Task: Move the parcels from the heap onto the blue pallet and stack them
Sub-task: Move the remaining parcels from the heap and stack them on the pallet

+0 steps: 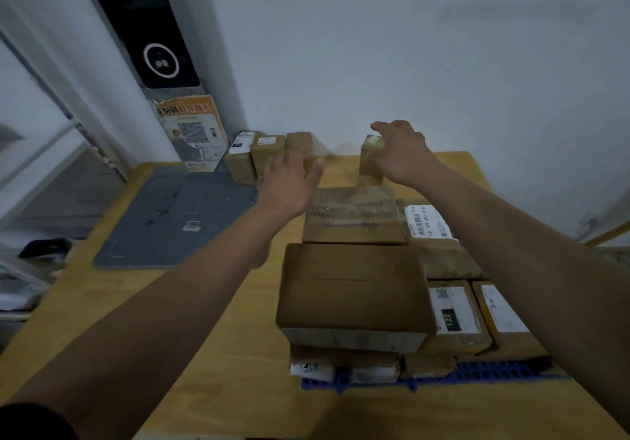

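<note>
Three small parcels (267, 153) are lined by the wall (409, 47). A fourth, the upright parcel (370, 165), is covered by the right hand (405, 153), grip not discernible. The left hand (289, 180) is spread, empty. Five stacked parcels (354, 289) are seen atop the blue pallet (484, 371).

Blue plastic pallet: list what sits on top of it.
Stacked brown cardboard parcels, with a large plain brown box topmost. Of the blue plastic pallet only the near edge shows; the lower parcels are largely covered.

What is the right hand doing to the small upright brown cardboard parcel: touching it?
Cannot tell. Head view: right hand overlaps the small upright brown cardboard parcel; blur hides any contact.
</note>
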